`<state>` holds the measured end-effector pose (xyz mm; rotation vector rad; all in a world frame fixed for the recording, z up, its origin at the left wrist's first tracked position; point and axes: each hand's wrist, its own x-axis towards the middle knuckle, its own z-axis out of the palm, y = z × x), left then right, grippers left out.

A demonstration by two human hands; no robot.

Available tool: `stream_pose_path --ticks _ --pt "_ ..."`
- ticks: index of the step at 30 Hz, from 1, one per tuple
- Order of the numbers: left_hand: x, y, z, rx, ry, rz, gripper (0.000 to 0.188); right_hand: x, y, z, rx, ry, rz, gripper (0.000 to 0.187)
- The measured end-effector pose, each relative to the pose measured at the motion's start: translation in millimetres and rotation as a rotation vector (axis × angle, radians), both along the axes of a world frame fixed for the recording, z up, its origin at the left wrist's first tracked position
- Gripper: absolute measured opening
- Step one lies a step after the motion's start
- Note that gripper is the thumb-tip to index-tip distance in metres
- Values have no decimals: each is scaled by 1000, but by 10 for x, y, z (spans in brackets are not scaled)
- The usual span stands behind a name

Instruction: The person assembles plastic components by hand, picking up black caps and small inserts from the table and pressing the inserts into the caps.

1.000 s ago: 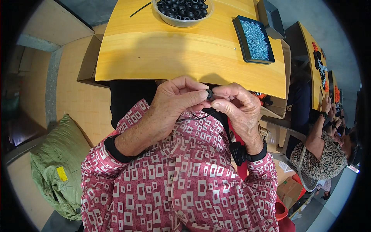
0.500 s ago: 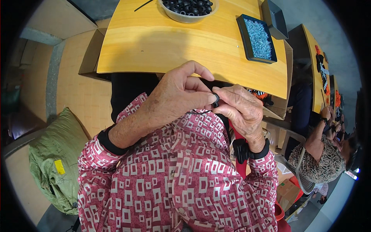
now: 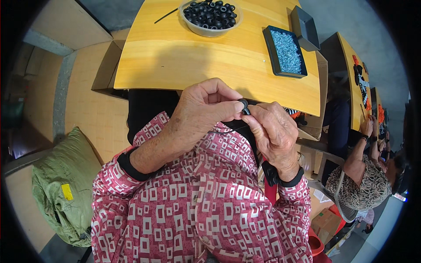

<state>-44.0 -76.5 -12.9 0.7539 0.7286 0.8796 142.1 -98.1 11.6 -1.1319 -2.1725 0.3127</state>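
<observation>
My left hand [image 3: 204, 109] and my right hand [image 3: 274, 131] meet close to my chest, just below the front edge of a yellow wooden table [image 3: 175, 61]. Between their fingertips they pinch a small black ring-shaped part [image 3: 243, 105]. A thin dark wire [image 3: 223, 130] runs under my left hand toward the right one. Both sleeves are pink with a white square pattern and dark cuffs.
A clear bowl of several black rings [image 3: 210, 15] stands at the table's far edge with a thin black stick [image 3: 165, 16] beside it. A black tray of small bluish-silver pieces [image 3: 285, 50] and another black tray [image 3: 305, 27] lie at right. A green sack [image 3: 66, 188] lies left. Another seated person [image 3: 364, 184] works at right.
My hands have stayed together on the small black part, shifting slightly as the fingers work it. The camera view has tilted a little, moving the table upward in the picture.
</observation>
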Motion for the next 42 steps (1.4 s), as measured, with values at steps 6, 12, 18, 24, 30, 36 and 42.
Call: stream_pose_path --ticks 6,12,18,24,30,36,42 --pt "65 -85 77 15 -15 107 13 14 -50 96 -382 278 -79 7" --pt "21 -108 97 19 51 79 12 49 -116 -12 -628 467 -82 11" --pt "-76 -166 -41 55 75 19 13 -11 -152 -135 -185 112 18 43" --pt "-187 -159 -115 71 258 -97 17 -98 -209 -181 -15 -183 124 52" --pt "-300 -115 -85 64 309 -164 31 -139 -177 -305 71 -144 181 48" --pt "-365 -115 -179 64 240 -246 30 -213 -169 -386 124 2 182 40" --pt "-364 -161 -190 -102 80 -225 28 -282 -203 -378 122 38 69 33"
